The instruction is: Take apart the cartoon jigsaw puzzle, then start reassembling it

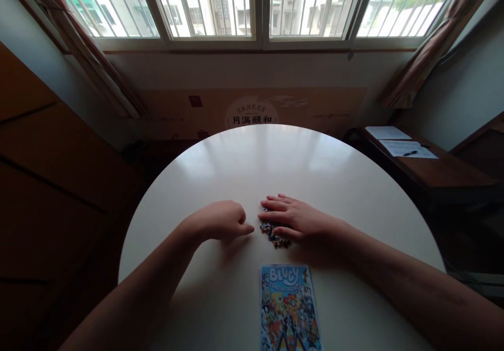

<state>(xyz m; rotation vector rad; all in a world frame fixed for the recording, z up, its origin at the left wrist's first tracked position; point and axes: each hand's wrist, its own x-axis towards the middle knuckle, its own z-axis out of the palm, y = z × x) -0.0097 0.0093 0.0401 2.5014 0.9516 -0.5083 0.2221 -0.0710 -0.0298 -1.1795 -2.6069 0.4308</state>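
Observation:
A small pile of jigsaw puzzle pieces lies near the middle of the white round table. My right hand rests flat over the pile, fingers spread and pointing left, covering part of it. Just left of the pieces, my left hand is closed, its fingers curled under and one digit pointing right. Anything inside those curled fingers is hidden. Below the pile, towards me, is a colourful picture sheet with "BLUEY" printed at its top. Neither hand touches the sheet.
At the right, beyond the table's edge, papers and a pen lie on a brown wooden desk. Barred windows and curtains are ahead. A brown cabinet stands at the left.

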